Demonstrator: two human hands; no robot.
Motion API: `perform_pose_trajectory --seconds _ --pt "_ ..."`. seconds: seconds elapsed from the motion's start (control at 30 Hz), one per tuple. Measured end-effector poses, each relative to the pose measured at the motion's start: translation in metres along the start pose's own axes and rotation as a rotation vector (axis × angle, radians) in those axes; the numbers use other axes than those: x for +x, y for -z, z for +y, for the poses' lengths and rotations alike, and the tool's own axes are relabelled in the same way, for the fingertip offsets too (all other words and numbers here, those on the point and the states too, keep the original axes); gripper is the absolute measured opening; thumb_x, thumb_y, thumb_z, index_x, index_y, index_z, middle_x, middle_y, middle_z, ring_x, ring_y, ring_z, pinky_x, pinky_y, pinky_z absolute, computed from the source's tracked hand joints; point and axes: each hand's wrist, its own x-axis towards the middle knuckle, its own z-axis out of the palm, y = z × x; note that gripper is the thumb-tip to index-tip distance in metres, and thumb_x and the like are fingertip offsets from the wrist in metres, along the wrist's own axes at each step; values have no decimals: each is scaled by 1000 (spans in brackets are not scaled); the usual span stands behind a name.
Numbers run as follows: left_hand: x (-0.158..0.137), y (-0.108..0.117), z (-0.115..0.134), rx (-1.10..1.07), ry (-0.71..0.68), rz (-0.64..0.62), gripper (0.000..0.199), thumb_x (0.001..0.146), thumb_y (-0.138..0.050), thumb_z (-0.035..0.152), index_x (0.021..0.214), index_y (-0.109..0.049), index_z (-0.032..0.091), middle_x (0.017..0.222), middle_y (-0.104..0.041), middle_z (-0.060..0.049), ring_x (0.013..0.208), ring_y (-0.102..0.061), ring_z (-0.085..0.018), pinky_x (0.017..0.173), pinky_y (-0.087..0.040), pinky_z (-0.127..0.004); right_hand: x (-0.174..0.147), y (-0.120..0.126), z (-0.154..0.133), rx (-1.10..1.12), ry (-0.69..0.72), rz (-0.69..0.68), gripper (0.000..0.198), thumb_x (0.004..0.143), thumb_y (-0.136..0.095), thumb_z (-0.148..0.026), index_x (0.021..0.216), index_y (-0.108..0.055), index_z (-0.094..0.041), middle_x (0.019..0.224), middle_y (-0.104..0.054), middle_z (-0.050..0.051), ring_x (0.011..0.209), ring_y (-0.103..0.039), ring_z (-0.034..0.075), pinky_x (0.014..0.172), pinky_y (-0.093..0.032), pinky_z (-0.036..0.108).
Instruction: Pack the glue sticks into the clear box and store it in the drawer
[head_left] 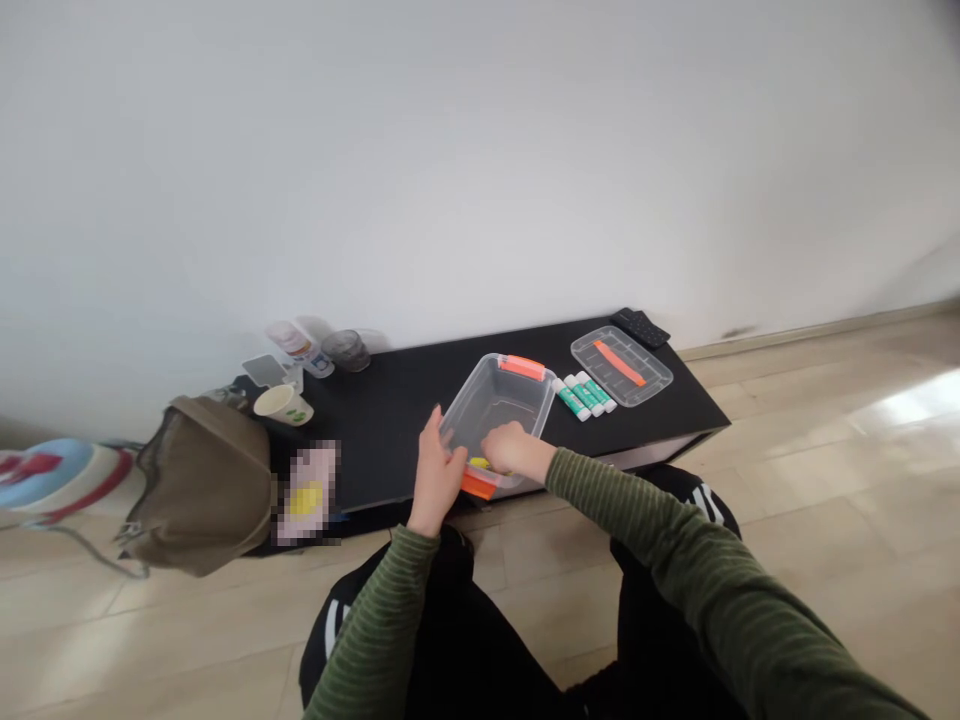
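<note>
A clear plastic box (471, 392) with orange latches stands lidless on a black bench. My left hand (437, 472) grips its near left corner, thumb by the rim and fingers along the outer wall. Inside the box, my right hand (511, 446) is closed near the bottom at the front end. A small yellow item (480, 463) shows beside its fingers; whether they hold it is hidden. Right of the box lie three green-and-white glue sticks (585, 397), side by side. Beyond them lies the clear lid (637, 360) with its orange handle.
On the bench's left are a paper cup (285, 406), a grey glass (346, 351), a white bottle (301, 350), a brown bag (206, 490) and a blurred pink-and-yellow packet (309, 490). A black object (641, 328) lies at the back right. A wall runs behind.
</note>
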Motion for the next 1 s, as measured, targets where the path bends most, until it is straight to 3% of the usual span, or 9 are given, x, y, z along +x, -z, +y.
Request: perform_pose_trajectory --seconds 0.13,0.27,0.33,0.43,0.5,0.57,0.63,0.77,1.0 --pt "0 -3 5 2 -29 -18 79 78 -57 13 154 -38 21 152 -39 -18 129 -59 -29 113 -46 -50 -16 -3 7 97 0 170 38 97 -63 -41 126 -63 -17 128 -63 8 110 -64 26 92 -56 44" --pt "0 -6 7 5 -16 -28 75 79 -57 13 152 -41 20 149 -42 -18 127 -60 -29 110 -48 -49 -26 10 20 166 15 340 21 95 -63 -31 112 -71 -21 117 -71 6 107 -66 23 87 -52 32" --pt "0 -8 8 0 -5 -23 74 79 -56 12 151 -42 20 148 -42 -18 127 -60 -29 109 -49 -47 -33 17 38 223 5 520 21 96 -55 -25 109 -72 -23 113 -73 6 102 -67 19 87 -50 29" --pt "0 -8 8 -2 17 -18 72 79 -55 12 150 -43 20 148 -41 -18 126 -61 -28 107 -52 -45 -48 21 83 365 -95 963 28 97 -45 -25 110 -70 -20 105 -73 8 89 -67 18 83 -50 30" --pt "0 -8 8 4 14 -15 70 79 -55 12 148 -45 20 146 -42 -17 125 -62 -28 106 -52 -44 -57 19 119 369 -214 1049 29 96 -45 -27 111 -69 -19 103 -73 9 87 -66 20 83 -50 32" --pt "1 -8 7 13 6 -10 67 79 -55 12 145 -48 21 143 -45 -15 124 -63 -27 105 -53 -44 -62 14 153 320 -367 957 28 95 -46 -26 109 -69 -19 105 -73 10 94 -65 22 84 -49 33" --pt "1 -8 7 22 4 -4 64 79 -55 12 143 -50 21 141 -46 -14 122 -64 -27 105 -53 -43 -63 7 181 270 -525 766 26 94 -48 -24 106 -71 -20 111 -72 11 104 -63 24 85 -48 33" --pt "2 -8 8 35 2 3 63 79 -54 12 142 -51 20 140 -47 -14 120 -65 -26 104 -53 -43 -58 -7 210 219 -714 428 26 94 -51 -24 109 -71 -21 119 -69 11 111 -62 24 84 -48 32" --pt "1 -7 12 61 13 1 63 79 -54 13 142 -51 20 138 -48 -14 120 -65 -25 102 -54 -42 -50 -20 219 133 -731 331 32 95 -53 -33 117 -70 -18 127 -64 17 117 -60 27 87 -49 34"
